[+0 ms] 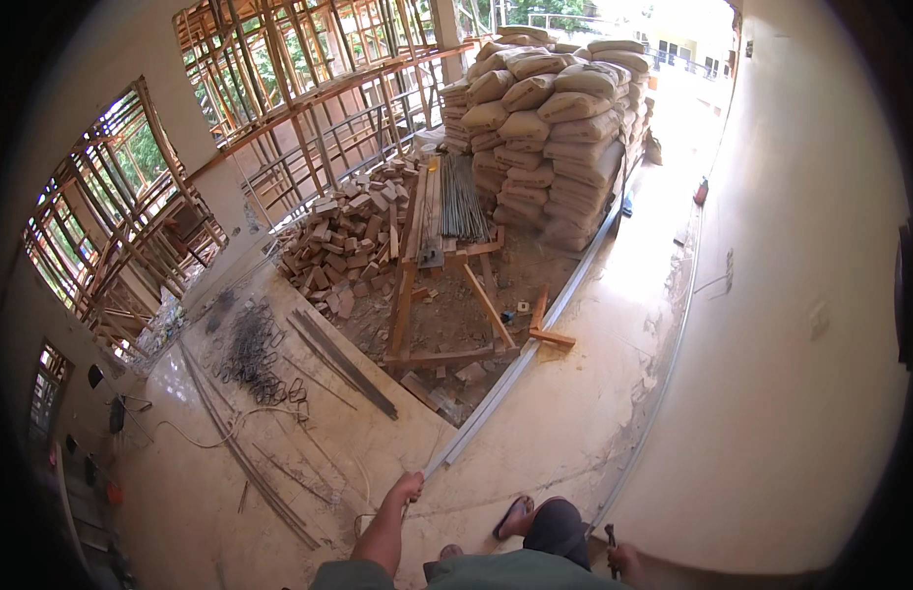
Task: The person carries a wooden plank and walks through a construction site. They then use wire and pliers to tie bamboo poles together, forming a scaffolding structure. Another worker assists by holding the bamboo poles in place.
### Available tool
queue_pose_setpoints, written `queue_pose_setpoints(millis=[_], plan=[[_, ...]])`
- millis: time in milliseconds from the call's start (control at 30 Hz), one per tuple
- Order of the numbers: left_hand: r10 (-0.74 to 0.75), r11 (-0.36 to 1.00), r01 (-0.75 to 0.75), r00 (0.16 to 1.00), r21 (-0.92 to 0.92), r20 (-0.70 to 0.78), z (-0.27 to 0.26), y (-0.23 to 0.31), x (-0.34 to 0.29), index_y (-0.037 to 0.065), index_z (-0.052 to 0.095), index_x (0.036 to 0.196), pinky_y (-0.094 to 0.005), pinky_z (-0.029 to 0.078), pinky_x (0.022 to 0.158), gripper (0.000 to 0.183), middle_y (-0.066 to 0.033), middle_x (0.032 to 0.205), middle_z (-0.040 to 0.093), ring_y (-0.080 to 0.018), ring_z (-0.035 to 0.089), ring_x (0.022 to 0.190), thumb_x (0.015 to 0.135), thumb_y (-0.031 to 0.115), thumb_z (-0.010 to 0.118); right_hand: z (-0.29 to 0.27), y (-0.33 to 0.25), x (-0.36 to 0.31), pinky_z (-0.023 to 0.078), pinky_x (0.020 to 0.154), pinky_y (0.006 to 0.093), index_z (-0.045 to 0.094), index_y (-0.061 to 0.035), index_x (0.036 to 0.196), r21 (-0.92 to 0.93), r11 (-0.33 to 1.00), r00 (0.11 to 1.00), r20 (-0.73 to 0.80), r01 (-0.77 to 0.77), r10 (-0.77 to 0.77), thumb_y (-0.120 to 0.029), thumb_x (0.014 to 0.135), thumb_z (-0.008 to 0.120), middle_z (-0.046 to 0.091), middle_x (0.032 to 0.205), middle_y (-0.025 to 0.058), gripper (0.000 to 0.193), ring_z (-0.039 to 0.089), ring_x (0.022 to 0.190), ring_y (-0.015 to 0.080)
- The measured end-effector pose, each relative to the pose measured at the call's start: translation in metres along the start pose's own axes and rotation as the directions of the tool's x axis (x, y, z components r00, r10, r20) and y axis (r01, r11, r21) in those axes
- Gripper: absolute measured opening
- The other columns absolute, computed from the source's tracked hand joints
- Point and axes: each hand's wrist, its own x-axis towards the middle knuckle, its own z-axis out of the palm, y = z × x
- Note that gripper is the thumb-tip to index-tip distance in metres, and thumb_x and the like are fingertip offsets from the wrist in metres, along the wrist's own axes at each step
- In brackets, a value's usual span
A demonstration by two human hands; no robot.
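My left hand (409, 486) is closed, its arm stretched forward over the floor. A thin grey metal strip (435, 464) runs from its fingers toward the near end of the long metal channels (505, 389); exactly where the strip ends I cannot tell. Low on the right, my right hand (625, 562) is wrapped round a hammer (612, 537), its dark head pointing up beside my knee. The channels lie along the edge of the rubble patch and reach back beside the stacked sacks (559, 128).
A wooden trestle bench (407, 305) carries metal rods (461, 197). Broken bricks (348, 236) are heaped beside it. Bent wire ties (250, 354) and long bars (245, 457) lie on the left floor. A wooden piece (552, 337) sits by the channels; a pale wall (791, 295) rises right.
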Motion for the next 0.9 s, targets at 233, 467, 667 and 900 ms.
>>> queue_pose_setpoints(millis=[233, 467, 667, 900], plan=[[0.179, 0.949, -0.162, 0.983, 0.272, -0.039, 0.118, 0.246, 0.141, 0.009, 0.058, 0.087, -0.0337, 0.031, 0.042, 0.042, -0.0026, 0.061, 0.046, -0.0147, 0.037, 0.045, 0.103, 0.045, 0.043, -0.043, -0.102, 0.112, 0.055, 0.055, 0.0417, 0.065, 0.0017, 0.084, 0.208, 0.977, 0.996, 0.086, -0.055, 0.038, -0.028, 0.096, 0.063, 0.066, 0.071, 0.0142, 0.033, 0.069, 0.062, 0.026], [0.071, 0.784, -0.039, 0.997, 0.62, -0.028, 0.222, 0.355, 0.196, 0.002, 0.061, 0.094, -0.0408, 0.038, 0.049, 0.051, -0.0097, 0.069, 0.057, -0.0207, 0.048, 0.051, 0.101, 0.05, 0.043, -0.219, -0.276, 0.233, 0.055, 0.054, 0.0422, 0.063, 0.0013, 0.083, 0.363, 0.931, 0.999, 0.007, 0.044, -0.05, -0.028, 0.096, 0.062, 0.065, 0.069, 0.0143, 0.032, 0.069, 0.061, 0.0264], [-0.137, 0.876, 0.133, 0.99, 0.463, -0.025, 0.319, 0.453, 0.303, 0.008, 0.059, 0.095, -0.0395, 0.033, 0.044, 0.044, -0.0053, 0.064, 0.051, -0.0186, 0.042, 0.046, 0.102, 0.048, 0.043, -0.382, -0.36, 0.377, 0.055, 0.053, 0.0426, 0.062, 0.0009, 0.082, 0.47, 0.872, 0.985, -0.151, 0.14, -0.077, -0.028, 0.096, 0.062, 0.064, 0.068, 0.0144, 0.032, 0.068, 0.06, 0.0267], [-0.04, 0.832, 0.0, 0.997, 0.555, 0.059, 0.585, 0.76, 0.503, 0.003, 0.06, 0.078, -0.0448, 0.036, 0.044, 0.052, -0.0096, 0.055, 0.048, -0.025, 0.042, 0.04, 0.099, 0.049, 0.047, -0.545, -0.399, 0.49, 0.055, 0.057, 0.0371, 0.071, 0.0024, 0.094, 0.512, 0.858, 0.993, -0.12, 0.048, 0.016, -0.071, 0.081, 0.064, 0.075, 0.091, 0.0209, 0.075, 0.072, 0.069, 0.0332]])
